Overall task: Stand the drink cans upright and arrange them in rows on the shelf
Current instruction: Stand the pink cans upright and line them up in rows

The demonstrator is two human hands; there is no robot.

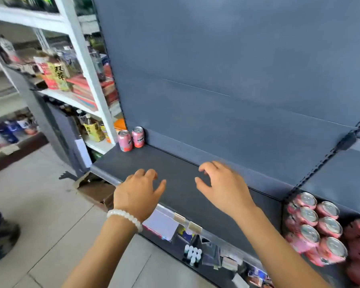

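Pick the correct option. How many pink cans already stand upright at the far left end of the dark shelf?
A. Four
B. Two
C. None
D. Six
B: two pink cans stand upright side by side at the far left end of the dark shelf, against the back panel, while both hands, left hand and right hand, hover empty above it.

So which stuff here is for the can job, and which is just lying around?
For the job: two upright pink metal drink cans; heap of pink cans lying on their sides; dark grey metal shelf; empty left hand and right hand.

Just around: torn brown cardboard box; yellow cartons; small white-capped bottles.
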